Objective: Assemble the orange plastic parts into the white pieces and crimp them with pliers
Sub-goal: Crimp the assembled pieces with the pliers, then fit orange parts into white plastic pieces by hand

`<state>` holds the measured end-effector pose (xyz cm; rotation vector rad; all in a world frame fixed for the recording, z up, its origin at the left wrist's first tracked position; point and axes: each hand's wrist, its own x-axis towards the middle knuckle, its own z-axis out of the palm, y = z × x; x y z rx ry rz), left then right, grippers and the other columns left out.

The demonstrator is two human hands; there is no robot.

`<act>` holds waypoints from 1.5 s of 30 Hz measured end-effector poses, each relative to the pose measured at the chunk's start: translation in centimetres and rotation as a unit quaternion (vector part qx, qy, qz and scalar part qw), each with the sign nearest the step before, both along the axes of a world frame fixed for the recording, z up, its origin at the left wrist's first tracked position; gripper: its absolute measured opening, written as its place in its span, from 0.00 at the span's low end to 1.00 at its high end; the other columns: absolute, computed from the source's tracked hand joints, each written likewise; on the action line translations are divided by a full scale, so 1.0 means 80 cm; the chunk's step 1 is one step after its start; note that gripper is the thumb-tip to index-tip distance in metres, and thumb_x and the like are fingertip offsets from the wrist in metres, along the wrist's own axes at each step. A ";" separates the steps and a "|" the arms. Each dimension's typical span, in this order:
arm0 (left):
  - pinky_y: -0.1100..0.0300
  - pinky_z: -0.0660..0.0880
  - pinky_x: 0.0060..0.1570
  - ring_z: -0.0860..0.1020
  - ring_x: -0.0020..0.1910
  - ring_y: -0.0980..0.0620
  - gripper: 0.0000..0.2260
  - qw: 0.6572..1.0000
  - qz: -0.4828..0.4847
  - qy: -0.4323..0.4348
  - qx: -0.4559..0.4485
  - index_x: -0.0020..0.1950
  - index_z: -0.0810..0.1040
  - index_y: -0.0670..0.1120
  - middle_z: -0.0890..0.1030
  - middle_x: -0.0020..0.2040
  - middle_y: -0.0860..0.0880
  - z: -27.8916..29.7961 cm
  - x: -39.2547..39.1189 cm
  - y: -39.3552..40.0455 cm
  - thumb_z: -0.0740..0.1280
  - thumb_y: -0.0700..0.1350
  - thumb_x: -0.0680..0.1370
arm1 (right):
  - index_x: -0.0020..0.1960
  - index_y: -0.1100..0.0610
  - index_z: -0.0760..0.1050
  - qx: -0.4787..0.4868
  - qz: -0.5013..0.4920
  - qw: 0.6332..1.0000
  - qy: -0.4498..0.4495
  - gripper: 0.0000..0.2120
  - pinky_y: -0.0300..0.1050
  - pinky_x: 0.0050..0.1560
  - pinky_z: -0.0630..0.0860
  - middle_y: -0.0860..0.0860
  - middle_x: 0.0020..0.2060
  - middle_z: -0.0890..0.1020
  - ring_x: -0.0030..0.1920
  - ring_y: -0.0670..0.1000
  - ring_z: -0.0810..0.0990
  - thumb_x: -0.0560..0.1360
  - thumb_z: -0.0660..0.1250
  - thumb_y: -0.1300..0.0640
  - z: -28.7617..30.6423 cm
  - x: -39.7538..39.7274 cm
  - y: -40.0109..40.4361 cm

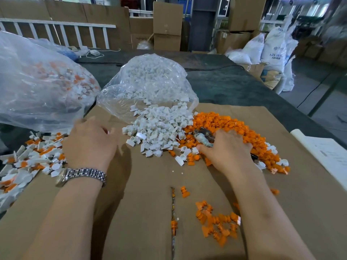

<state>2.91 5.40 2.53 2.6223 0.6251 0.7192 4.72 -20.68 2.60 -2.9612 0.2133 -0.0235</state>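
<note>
- Head view: left hand (90, 145) palm down at the edge of the finished heap (32, 158) on the cardboard sheet (150, 212), fingers loosely curled; nothing visibly held, though fingertips face away.
- Right hand (228, 149) laid over the pliers (203, 137) at the near edge of the orange parts (234, 128); fingers curled over the handles, grasp judged forming, not confirmed.
- White pieces (159, 128) spilled from the open clear bag (148, 85), touching the orange pile on its left side.
- Small orange cluster (216, 224) apart, near the right forearm; single strays lodged along the cardboard seam (172, 222).
- Second clear bag (37, 81) at far left, mixed orange and white contents.
- Risk: piles merging at the boundary, caused by the right hand dragging through; slower sorting likely.
- Risk: loose parts swept off or into the seam by either forearm.
- Risk: pliers lifted with orange parts caught between the handles, owing to burial in the pile.
- Risk: finished heap disturbed by the left hand, mixing crimped with uncrimped stock.
</note>
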 end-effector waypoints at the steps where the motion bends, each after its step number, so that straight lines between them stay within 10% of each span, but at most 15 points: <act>1: 0.52 0.70 0.39 0.77 0.43 0.39 0.11 1.000 -0.006 -0.005 0.001 0.43 0.80 0.43 0.78 0.51 0.39 -0.001 0.001 -0.001 0.68 0.50 0.77 | 0.67 0.57 0.71 0.004 -0.001 1.000 0.000 0.32 0.64 0.64 0.67 0.60 0.66 0.73 0.68 0.62 0.70 0.76 0.66 0.34 -0.001 0.001 0.001; 9: 0.68 0.67 0.36 0.76 0.39 0.60 0.04 0.953 -0.281 0.024 -0.108 0.46 0.80 0.54 0.79 0.42 0.59 -0.004 -0.003 -0.033 0.74 0.47 0.76 | 0.58 0.45 0.77 0.071 0.160 0.984 -0.045 0.09 0.57 0.60 0.69 0.45 0.54 0.76 0.63 0.52 0.70 0.81 0.65 0.55 0.013 -0.008 0.010; 13: 0.74 0.69 0.40 0.76 0.42 0.61 0.04 0.928 -0.366 0.039 -0.056 0.51 0.82 0.55 0.79 0.45 0.59 -0.009 -0.011 -0.064 0.73 0.47 0.77 | 0.57 0.43 0.78 0.029 0.229 0.972 0.047 0.10 0.55 0.60 0.69 0.43 0.51 0.77 0.62 0.51 0.71 0.77 0.72 0.46 0.014 -0.017 0.016; 23: 0.54 0.77 0.48 0.76 0.47 0.54 0.12 0.908 -0.401 0.114 0.047 0.58 0.80 0.51 0.75 0.49 0.54 -0.022 -0.016 -0.106 0.68 0.57 0.79 | 0.61 0.49 0.79 0.047 0.231 0.972 0.017 0.11 0.50 0.57 0.74 0.50 0.55 0.82 0.58 0.53 0.78 0.79 0.67 0.55 0.012 -0.016 0.024; 30: 0.59 0.79 0.40 0.80 0.38 0.56 0.05 0.913 -0.369 0.097 -0.144 0.46 0.77 0.51 0.82 0.38 0.53 -0.012 -0.022 -0.104 0.73 0.46 0.77 | 0.61 0.51 0.79 0.117 0.206 0.971 -0.024 0.10 0.48 0.56 0.76 0.50 0.55 0.82 0.56 0.51 0.79 0.81 0.66 0.57 0.013 -0.013 0.018; 36: 0.69 0.74 0.29 0.78 0.28 0.57 0.08 0.814 -0.302 0.099 -0.486 0.53 0.84 0.42 0.83 0.36 0.43 0.010 -0.033 -0.098 0.68 0.33 0.79 | 0.51 0.49 0.79 0.271 0.207 0.937 -0.079 0.05 0.36 0.46 0.76 0.42 0.43 0.81 0.44 0.40 0.80 0.79 0.69 0.58 0.020 -0.014 0.017; 45: 0.59 0.80 0.41 0.81 0.36 0.48 0.07 0.802 -0.283 0.107 -0.515 0.53 0.83 0.41 0.84 0.39 0.38 0.014 -0.033 -0.096 0.67 0.33 0.80 | 0.47 0.49 0.81 0.313 0.247 0.913 -0.084 0.05 0.34 0.41 0.76 0.44 0.39 0.82 0.40 0.41 0.79 0.76 0.73 0.59 0.022 -0.022 0.028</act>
